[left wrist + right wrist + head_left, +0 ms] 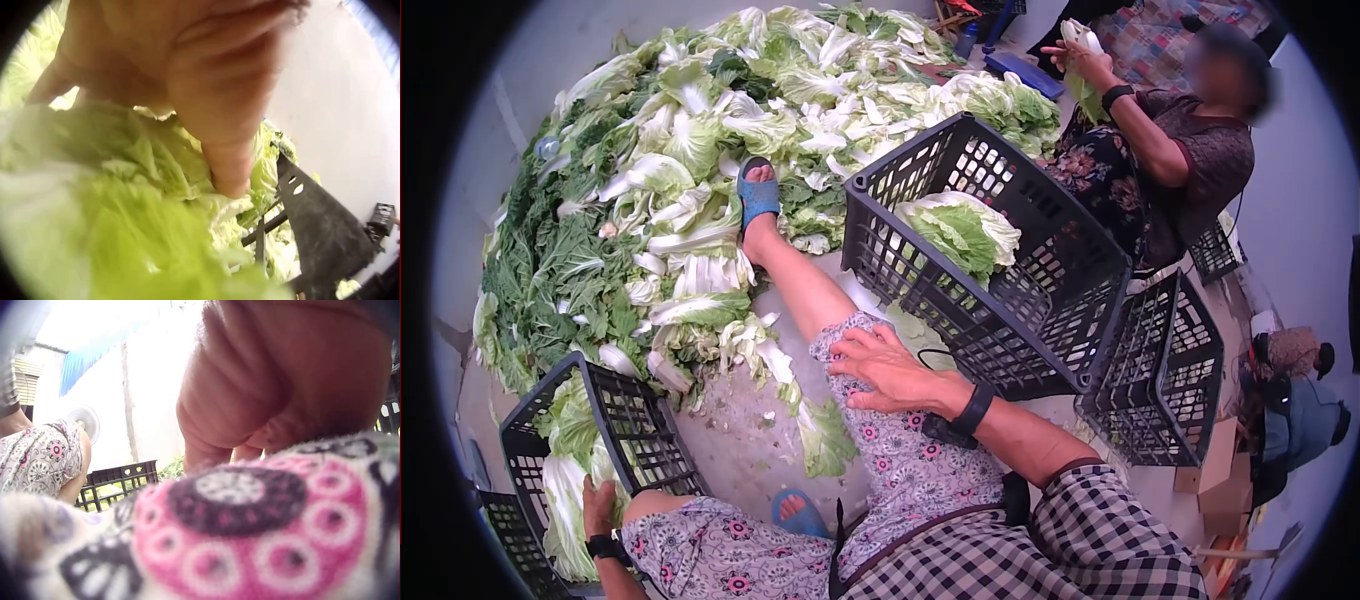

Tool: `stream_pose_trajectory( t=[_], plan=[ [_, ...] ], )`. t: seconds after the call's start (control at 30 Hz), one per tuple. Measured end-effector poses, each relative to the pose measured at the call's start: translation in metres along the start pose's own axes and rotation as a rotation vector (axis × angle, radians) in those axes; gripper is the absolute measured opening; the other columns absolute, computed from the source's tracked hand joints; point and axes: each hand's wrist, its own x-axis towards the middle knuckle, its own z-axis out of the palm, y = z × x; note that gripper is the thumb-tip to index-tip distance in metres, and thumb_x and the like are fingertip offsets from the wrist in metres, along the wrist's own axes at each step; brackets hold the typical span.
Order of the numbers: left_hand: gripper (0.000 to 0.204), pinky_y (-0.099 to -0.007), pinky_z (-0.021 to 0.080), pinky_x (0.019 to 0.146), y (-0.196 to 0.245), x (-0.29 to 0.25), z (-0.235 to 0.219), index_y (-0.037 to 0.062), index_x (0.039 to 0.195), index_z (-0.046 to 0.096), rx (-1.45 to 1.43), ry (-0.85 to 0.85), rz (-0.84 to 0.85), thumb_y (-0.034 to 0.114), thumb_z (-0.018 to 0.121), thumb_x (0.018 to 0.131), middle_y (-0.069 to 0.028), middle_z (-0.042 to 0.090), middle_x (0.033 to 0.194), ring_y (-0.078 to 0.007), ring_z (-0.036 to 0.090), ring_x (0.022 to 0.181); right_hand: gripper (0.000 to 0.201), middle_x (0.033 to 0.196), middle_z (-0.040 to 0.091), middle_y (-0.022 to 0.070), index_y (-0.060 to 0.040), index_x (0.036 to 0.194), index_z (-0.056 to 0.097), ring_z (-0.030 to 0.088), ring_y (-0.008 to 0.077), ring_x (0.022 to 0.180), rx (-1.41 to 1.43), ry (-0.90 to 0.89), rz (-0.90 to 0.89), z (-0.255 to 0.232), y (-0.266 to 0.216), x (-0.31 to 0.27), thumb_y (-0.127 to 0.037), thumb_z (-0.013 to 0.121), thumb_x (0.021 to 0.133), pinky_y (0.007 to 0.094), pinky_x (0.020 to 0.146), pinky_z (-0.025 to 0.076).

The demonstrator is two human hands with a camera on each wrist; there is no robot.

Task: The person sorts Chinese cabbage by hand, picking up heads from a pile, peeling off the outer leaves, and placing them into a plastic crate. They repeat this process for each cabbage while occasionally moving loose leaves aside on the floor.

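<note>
Soft, even daylight fills the head view, with only faint shadows on the floor (740,440). Its fisheye lens bends the edges inside a black vignette. Both wrist views are badly blurred: the cabbage (112,206) close to the lens is a green smear, the floral trousers (250,525) out of focus, the wall (150,394) behind overexposed.
</note>
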Motion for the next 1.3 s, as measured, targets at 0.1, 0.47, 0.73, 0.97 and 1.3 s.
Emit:
stream_pose_trajectory(
  t=[0.1, 0.47, 0.73, 0.97, 1.3],
  plan=[
    [0.087, -0.0387, 0.043, 0.092, -0.005, -0.012, -0.019, 0.0022, 0.145, 0.019, -0.044, -0.119, 0.014, 0.034, 0.066, 0.080, -0.0212, 0.041, 0.134, -0.0268, 0.045, 0.119, 0.054, 0.130, 0.047, 0.0144, -0.0051, 0.119, 0.057, 0.032, 0.0331, 0.129, 0.005, 0.009, -0.004, 0.001, 0.002, 0.000, -0.027, 0.068, 0.072, 0.0522, 0.104, 0.020],
    [0.087, -0.0562, 0.026, 0.100, 0.001, -0.060, -0.015, 0.0171, 0.147, 0.020, -0.061, 0.080, -0.022, 0.063, 0.052, 0.081, -0.0077, 0.025, 0.149, -0.0338, 0.025, 0.134, 0.053, 0.130, 0.047, 0.0150, -0.0047, 0.119, 0.057, 0.033, 0.0330, 0.129, 0.020, 0.011, -0.008, 0.000, 0.002, -0.001, -0.026, 0.067, 0.072, 0.0528, 0.104, 0.020],
    [0.104, -0.0649, 0.033, 0.092, -0.055, 0.017, -0.021, 0.0119, 0.148, 0.011, 0.042, 0.064, -0.005, 0.063, 0.063, 0.074, -0.0184, 0.027, 0.147, -0.0383, 0.029, 0.133, 0.053, 0.131, 0.047, 0.0148, -0.0045, 0.119, 0.057, 0.033, 0.0325, 0.129, 0.023, -0.001, -0.004, 0.001, 0.001, 0.000, -0.025, 0.067, 0.072, 0.0516, 0.104, 0.020],
    [0.101, -0.0499, 0.038, 0.096, 0.022, -0.041, 0.008, 0.0039, 0.147, 0.008, 0.079, 0.035, -0.114, 0.055, 0.062, 0.079, -0.0217, 0.026, 0.147, -0.0360, 0.035, 0.130, 0.053, 0.132, 0.046, 0.0144, -0.0053, 0.121, 0.056, 0.031, 0.0321, 0.131, 0.011, -0.008, 0.011, 0.003, 0.000, 0.000, -0.025, 0.067, 0.073, 0.0529, 0.106, 0.018],
    [0.092, -0.0342, 0.028, 0.107, 0.026, -0.035, 0.017, -0.0153, 0.137, 0.024, 0.486, 0.159, 0.084, 0.036, 0.066, 0.074, -0.0324, 0.036, 0.137, -0.0360, 0.037, 0.129, 0.053, 0.132, 0.046, 0.0141, -0.0063, 0.121, 0.056, 0.031, 0.0319, 0.131, -0.011, 0.008, 0.012, 0.003, 0.004, -0.001, -0.028, 0.067, 0.074, 0.0528, 0.106, 0.017]
  ],
)
